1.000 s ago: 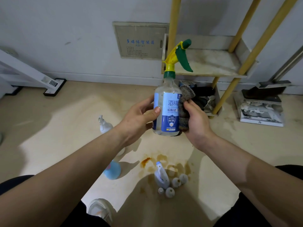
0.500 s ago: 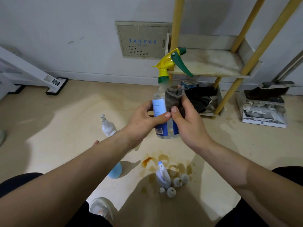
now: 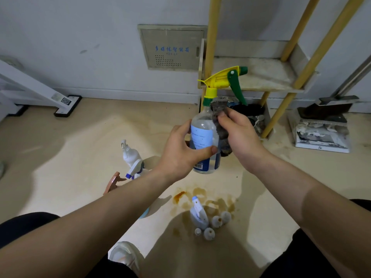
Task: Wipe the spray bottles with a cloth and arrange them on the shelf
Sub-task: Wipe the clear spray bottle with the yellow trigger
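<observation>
Bottle: a clear spray bottle point(image 3: 201, 137) with a blue label and a yellow-and-green trigger head point(image 3: 222, 78) is held upright in the air, in front of the shelf point(image 3: 261, 77).
Left hand: the left hand point(image 3: 180, 155) is clamped round the bottle's lower body, thumb across the front and fingers behind.
Right hand: the right hand point(image 3: 241, 135) pinches a dark grey cloth point(image 3: 219, 109) and presses it on the bottle's shoulder and right flank, just under the green collar.
Change: a second ago the cloth sat lower on the right flank and the label's front faced the camera. Now the cloth has climbed to the neck and the bottle has been turned, so the fine print and barcode face out.
Meaning: the wipe seems to be working round and up the body. This bottle is probably near done, with the trigger head possibly left.
Shelf: its stained board stands just behind the bottle, between yellow posts.
Waiting: a white bottle point(image 3: 130, 153), a small blue-and-white sprayer point(image 3: 136, 170) and another sprayer point(image 3: 198, 213) by a brown stain point(image 3: 180, 195) stand on the floor, likely next.
</observation>
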A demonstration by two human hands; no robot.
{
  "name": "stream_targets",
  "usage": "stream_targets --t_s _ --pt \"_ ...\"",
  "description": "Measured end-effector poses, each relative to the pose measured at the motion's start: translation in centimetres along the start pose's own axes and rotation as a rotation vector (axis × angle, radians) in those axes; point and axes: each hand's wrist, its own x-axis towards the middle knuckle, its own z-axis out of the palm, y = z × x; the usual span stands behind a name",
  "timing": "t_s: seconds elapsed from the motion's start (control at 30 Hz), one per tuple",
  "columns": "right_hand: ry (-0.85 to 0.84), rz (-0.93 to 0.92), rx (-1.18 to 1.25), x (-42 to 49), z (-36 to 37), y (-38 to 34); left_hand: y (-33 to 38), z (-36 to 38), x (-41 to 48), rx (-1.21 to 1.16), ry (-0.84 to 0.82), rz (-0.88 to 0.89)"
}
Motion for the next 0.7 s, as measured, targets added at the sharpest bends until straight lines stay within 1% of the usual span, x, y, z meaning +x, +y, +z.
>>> stream_targets --t_s 0.1,0.17,0.2,0.23,0.3,0.37,0.43,0.5,0.57,0.63,0.7 --pt "0.038 0.132 0.180 0.0 0.0 -0.3 0.0 0.0 0.2 -0.008 -0.001 -0.021" --pt "0.061 0.169 0.187 0.0 0.4 0.0 0.0 0.0 0.4 -0.016 -0.011 -0.061" --pt "0.067 0.160 0.142 -0.1 0.6 0.4 0.0 0.0 0.4 -0.025 -0.018 -0.079" --pt "0.063 0.119 0.043 -0.2 0.7 0.7 0.0 0.1 0.4 -0.034 -0.020 -0.092" --pt "0.029 -0.043 -0.239 -1.1 1.1 1.1 0.1 0.1 0.4 -0.034 -0.005 -0.097" --pt "-0.009 -0.166 -0.499 -2.0 1.5 1.1 0.2 0.0 0.5 0.011 0.021 -0.066" --pt "-0.015 -0.215 -0.675 -2.7 1.9 0.9 0.2 0.1 0.5 0.072 0.029 -0.039" --pt "-0.016 -0.240 -0.747 -2.8 1.9 0.8 0.2 0.4 0.3 0.091 0.028 -0.046" --pt "-0.011 -0.234 -0.673 -2.1 1.4 0.4 0.2 0.7 0.1 0.090 0.033 -0.058" --pt "-0.031 -0.193 -0.538 -1.2 0.8 0.3 0.1 0.7 0.1 0.103 0.042 -0.042" --pt "-0.033 -0.111 -0.324 -0.2 0.2 0.7 0.1 0.5 0.2 0.088 0.035 -0.054"
